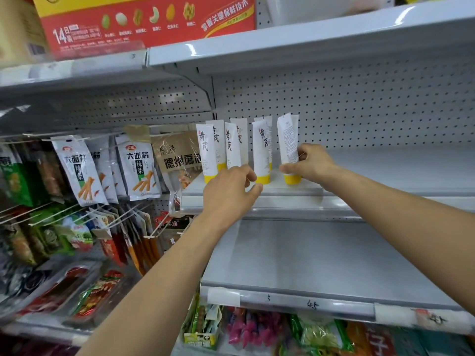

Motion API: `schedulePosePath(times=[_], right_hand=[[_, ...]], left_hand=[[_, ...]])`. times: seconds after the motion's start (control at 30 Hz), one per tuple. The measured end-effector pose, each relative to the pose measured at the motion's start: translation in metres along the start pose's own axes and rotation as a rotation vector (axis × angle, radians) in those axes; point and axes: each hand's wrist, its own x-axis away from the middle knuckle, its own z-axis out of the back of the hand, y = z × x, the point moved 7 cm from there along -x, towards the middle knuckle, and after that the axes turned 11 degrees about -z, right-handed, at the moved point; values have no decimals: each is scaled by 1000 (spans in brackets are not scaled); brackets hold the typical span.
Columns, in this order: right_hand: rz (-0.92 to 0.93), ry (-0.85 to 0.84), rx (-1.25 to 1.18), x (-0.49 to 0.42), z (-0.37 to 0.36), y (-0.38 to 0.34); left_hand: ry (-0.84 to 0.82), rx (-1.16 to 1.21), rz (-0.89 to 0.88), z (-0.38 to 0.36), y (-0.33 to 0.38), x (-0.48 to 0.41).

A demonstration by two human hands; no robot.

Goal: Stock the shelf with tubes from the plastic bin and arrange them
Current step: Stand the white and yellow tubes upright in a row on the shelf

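**A:** What stands at twelve o'clock?

**B:** White plastic tubes with yellow caps (207, 150), cap-down on the grey metal shelf (398, 168), roughly two rows deep.

**A:** And the hands?

**B:** At the row's three o'clock end, the right hand (312, 164) pinches the rightmost tube (288, 140) low on its body. The left hand (231, 186) curls at the row's six o'clock; whether it grips anything, I can't tell.

**A:** Elsewhere?

**B:** White hanging snack packets (138, 173) at nine o'clock, and a red cardboard box (144, 24) at eleven.

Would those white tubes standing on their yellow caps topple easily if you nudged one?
Probably: each tube stands tall on a narrow yellow cap, and several lean. Likely light too, since the right hand holds the rightmost tube with fingertips.
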Motion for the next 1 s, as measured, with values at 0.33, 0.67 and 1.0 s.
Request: schedulePosePath(times=[0.33, 0.67, 1.0], right_hand=[[-102, 10, -1, -18, -5, 19], [-108, 19, 15, -18, -8, 17], [114, 289, 333, 46, 1, -6]], left_hand=[[-41, 38, 47, -12, -13, -3], [-63, 48, 60, -17, -15, -5], [-35, 92, 54, -7, -23, 16]])
